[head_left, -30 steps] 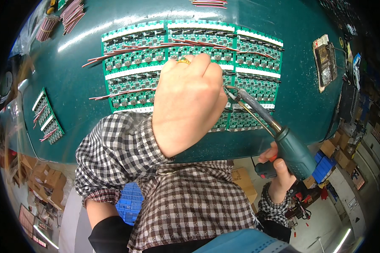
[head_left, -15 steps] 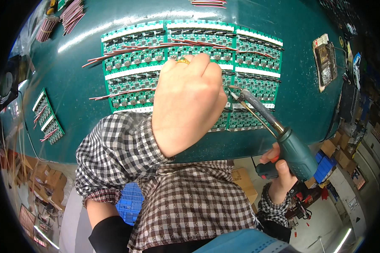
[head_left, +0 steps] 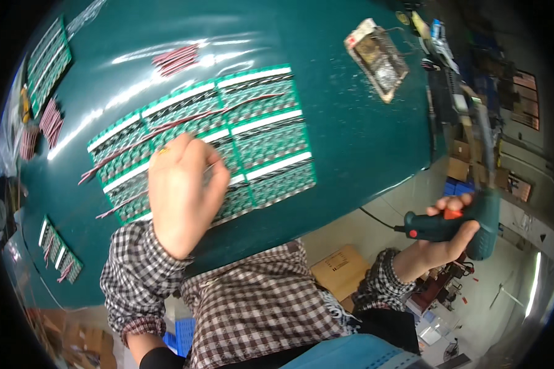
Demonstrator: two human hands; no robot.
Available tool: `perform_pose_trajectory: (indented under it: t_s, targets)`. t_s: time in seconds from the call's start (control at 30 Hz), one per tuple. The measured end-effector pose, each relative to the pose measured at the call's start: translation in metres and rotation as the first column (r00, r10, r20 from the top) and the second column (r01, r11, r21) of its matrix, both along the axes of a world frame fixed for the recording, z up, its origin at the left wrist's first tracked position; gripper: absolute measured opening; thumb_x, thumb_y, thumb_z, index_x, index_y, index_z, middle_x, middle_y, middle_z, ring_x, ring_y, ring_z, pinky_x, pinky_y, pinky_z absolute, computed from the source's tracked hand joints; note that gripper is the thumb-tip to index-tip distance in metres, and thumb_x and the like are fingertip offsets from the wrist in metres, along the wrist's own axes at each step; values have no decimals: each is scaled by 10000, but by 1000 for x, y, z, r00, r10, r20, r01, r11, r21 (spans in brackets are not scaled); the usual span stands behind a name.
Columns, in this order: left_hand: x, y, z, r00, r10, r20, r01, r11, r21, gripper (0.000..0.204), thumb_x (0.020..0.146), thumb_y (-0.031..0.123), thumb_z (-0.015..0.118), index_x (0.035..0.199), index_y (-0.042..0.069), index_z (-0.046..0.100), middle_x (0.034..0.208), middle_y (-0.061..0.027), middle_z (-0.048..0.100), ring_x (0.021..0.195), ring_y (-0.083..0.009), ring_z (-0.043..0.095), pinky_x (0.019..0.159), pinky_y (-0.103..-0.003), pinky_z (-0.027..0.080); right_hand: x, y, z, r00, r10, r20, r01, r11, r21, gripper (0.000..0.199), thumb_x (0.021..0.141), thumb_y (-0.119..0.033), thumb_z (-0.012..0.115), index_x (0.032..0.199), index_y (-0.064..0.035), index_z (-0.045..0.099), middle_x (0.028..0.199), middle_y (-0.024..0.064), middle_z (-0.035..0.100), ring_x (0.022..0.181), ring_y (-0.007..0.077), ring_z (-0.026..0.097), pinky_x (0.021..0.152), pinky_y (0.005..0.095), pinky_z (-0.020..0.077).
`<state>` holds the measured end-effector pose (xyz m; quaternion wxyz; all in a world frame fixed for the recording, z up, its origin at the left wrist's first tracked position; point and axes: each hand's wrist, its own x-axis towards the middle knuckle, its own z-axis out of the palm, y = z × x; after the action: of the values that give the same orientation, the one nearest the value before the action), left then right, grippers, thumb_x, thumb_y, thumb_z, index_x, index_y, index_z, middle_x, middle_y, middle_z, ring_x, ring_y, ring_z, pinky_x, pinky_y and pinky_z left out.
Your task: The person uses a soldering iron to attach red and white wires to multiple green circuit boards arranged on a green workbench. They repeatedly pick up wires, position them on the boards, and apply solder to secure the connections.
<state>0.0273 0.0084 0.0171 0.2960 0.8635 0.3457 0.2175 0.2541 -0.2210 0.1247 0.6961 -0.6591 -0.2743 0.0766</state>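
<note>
My left hand (head_left: 181, 194), a ring on one finger, is closed over the lower left part of a block of green circuit boards (head_left: 277, 163) lying on the table. Its fingertips are curled down out of sight, so what they pinch, if anything, is hidden. Thin red and dark wires (head_left: 184, 120) lie in a row across the boards, and more stick out at their left edge. Off to the right, beyond the table edge, my right hand (head_left: 434, 252) grips a dark green soldering gun (head_left: 487, 230) by its handle. Its tip points up and away, smeared by motion.
A worn, stained tray (head_left: 378, 61) sits at the table's far right. Bundles of red wires (head_left: 177, 59) lie behind the boards and at far left (head_left: 52, 122). A small board piece (head_left: 60, 249) is at left, a larger board (head_left: 49, 64) at back left. Cartons (head_left: 341, 270) stand below.
The soldering gun has swung from the boards out to the right, past the table edge. My view has turned rightward, so the boards appear further left. My left hand is still over them.
</note>
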Motion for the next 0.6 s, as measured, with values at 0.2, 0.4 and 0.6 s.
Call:
perform_pose_trajectory:
  t_s: [0.2,0.4,0.6]
  targets:
    - [8,6,-1,999,-33,32,34,999,-33,94,692,11,630,694,34,539,659,-88,489,594,-258,491,564,-365,379,48,13,-59,901,-321,290,382,905,-186,313,917,-236,563,983,65,619,949,135,635,713,206,656,579,270,541]
    - [-4,4,-5,998,-56,22,57,997,-52,83,707,32,631,697,30,549,672,-99,522,620,-278,535,568,-383,401,25,38,-55,921,-276,273,336,920,-202,220,898,-112,594,1004,77,633,908,152,653,710,228,677,582,287,538]
    - [-8,5,-14,993,-111,47,111,994,-4,82,700,30,641,723,46,564,692,-82,545,634,-269,546,579,-374,411,0,19,-62,969,-237,66,242,870,-429,297,909,-121,561,1126,81,540,949,155,638,687,245,671,587,299,554]
